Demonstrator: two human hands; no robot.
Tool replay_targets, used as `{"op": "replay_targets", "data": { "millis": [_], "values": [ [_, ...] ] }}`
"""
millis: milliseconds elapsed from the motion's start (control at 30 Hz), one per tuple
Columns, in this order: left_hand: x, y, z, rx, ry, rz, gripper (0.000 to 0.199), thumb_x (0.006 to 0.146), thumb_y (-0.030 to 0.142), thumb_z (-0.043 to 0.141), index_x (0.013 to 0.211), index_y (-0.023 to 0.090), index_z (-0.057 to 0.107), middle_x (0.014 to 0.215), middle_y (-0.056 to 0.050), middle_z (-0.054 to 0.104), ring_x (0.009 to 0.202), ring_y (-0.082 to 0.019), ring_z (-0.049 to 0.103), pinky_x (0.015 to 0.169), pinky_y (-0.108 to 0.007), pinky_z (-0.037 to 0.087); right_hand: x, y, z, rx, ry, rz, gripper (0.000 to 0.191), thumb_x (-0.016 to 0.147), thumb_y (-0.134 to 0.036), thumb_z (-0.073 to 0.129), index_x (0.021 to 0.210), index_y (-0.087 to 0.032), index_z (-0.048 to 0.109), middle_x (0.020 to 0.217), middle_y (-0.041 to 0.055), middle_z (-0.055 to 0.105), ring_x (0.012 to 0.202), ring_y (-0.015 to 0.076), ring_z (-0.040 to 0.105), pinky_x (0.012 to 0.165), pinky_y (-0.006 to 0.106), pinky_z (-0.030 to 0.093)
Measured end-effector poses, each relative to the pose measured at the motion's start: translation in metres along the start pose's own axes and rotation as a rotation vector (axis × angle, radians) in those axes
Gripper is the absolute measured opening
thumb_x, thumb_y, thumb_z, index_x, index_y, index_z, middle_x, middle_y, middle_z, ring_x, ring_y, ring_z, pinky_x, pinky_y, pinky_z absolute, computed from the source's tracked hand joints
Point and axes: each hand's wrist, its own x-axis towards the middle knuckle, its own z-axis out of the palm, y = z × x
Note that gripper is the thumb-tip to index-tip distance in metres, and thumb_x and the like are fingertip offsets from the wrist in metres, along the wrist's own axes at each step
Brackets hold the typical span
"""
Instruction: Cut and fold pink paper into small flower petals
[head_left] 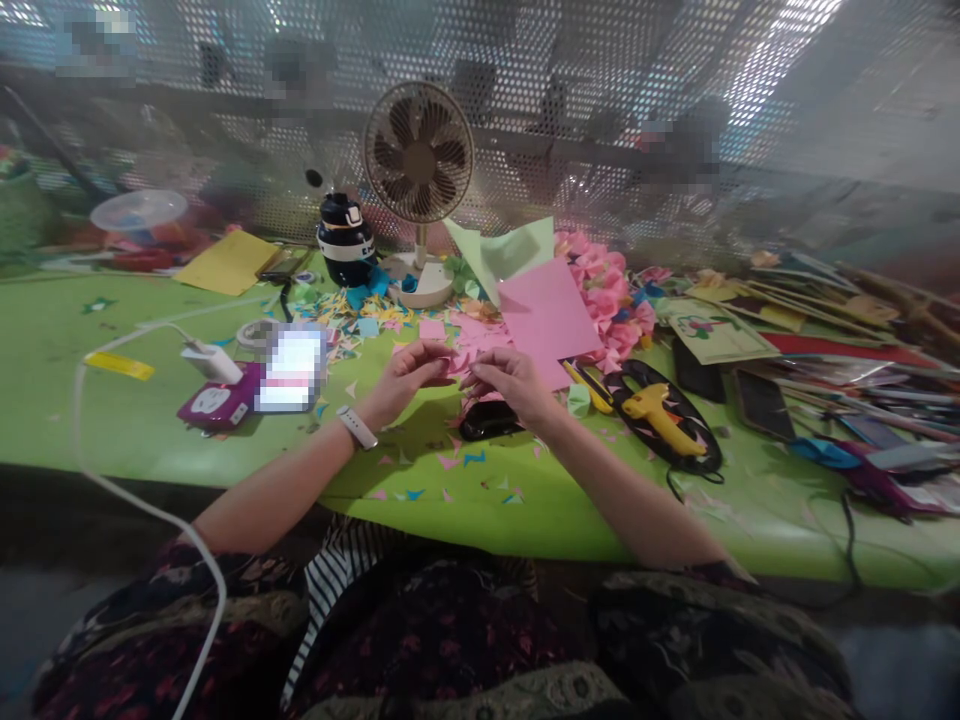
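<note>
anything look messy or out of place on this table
Mostly litter: small pink, blue and yellow paper scraps lie strewn across the glossy green tabletop, some close to its near edge, rather than gathered together. A long white cable also droops over that edge at the left, which looks untidy. I see no clear damage.

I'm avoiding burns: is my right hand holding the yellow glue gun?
No, the glue gun lies apart from the right hand, further to the right.
</note>
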Motion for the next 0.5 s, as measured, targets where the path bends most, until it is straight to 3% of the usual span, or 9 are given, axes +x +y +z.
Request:
{"op": "replay_targets", "data": {
  "millis": [133, 267, 367, 500],
  "values": [
    [0.0, -0.002, 0.0, -0.034, -0.024, -0.015, 0.02, 0.078, 0.028, 0.073, 0.095, 0.017, 0.069, 0.097, -0.004, 0.069, 0.084, -0.013, 0.065, 0.088, -0.036, 0.056, 0.002, 0.004, -0.001, -0.031, 0.028, -0.044, 0.026, 0.073, -0.033, 0.072, 0.088, -0.018, 0.056, 0.078, 0.0011, 0.067, 0.065, 0.0125, 0.065, 0.063, 0.028, 0.056],
    [0.0, -0.002, 0.001, -0.105, -0.032, -0.036, 0.021, 0.076, 0.027, 0.076, 0.095, 0.018, 0.072, 0.096, -0.003, 0.07, 0.084, -0.014, 0.066, 0.087, -0.035, 0.056, 0.008, 0.012, -0.004, -0.11, 0.117, -0.216, 0.037, 0.071, -0.027, 0.072, 0.1, -0.021, 0.05, 0.091, 0.0015, 0.062, 0.073, 0.0129, 0.062, 0.068, 0.03, 0.054],
    [0.001, -0.003, 0.0, -0.176, -0.037, -0.071, 0.023, 0.074, 0.026, 0.079, 0.095, 0.018, 0.073, 0.101, -0.004, 0.072, 0.088, -0.015, 0.067, 0.091, -0.035, 0.054, 0.009, 0.014, -0.004, -0.17, 0.126, -0.296, 0.028, 0.074, -0.028, 0.07, 0.094, -0.022, 0.052, 0.095, 0.0026, 0.062, 0.077, 0.0138, 0.062, 0.072, 0.032, 0.052],
    [0.001, -0.003, 0.0, -0.219, -0.033, -0.079, 0.025, 0.072, 0.026, 0.082, 0.094, 0.019, 0.074, 0.099, -0.003, 0.072, 0.088, -0.014, 0.067, 0.093, -0.035, 0.053, 0.005, 0.009, -0.003, -0.148, 0.066, -0.246, 0.018, 0.077, -0.031, 0.068, 0.09, -0.021, 0.059, 0.096, 0.0037, 0.064, 0.089, 0.0172, 0.063, 0.078, 0.034, 0.053]
  ]
}}
